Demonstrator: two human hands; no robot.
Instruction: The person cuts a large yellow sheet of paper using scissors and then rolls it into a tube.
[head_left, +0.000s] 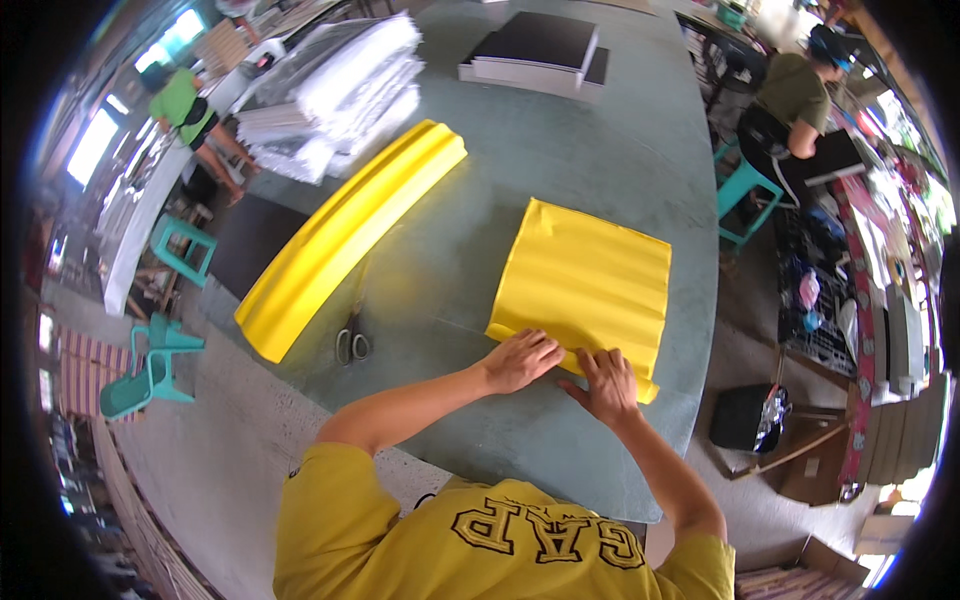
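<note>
A roughly square yellow sheet (585, 275) with soft creases lies on the grey-green table, its near edge curled up into a narrow roll. My left hand (522, 360) is closed on that edge near its left part, fingers bent over it. Close beside it, my right hand (607, 385) grips the same edge further right, thumb toward me. To the left lies a long folded strip of the same yellow material (350, 240). Scissors with dark handles (352, 345) rest between the strip and my left forearm.
White plastic-wrapped stacks (335, 95) stand at the table's far left, dark-topped boards (535, 50) at its far end. A black sheet (255, 240) lies under the strip. Green stools (185, 248) stand left. One person (795, 105) sits at right; another (185, 110) stands far left.
</note>
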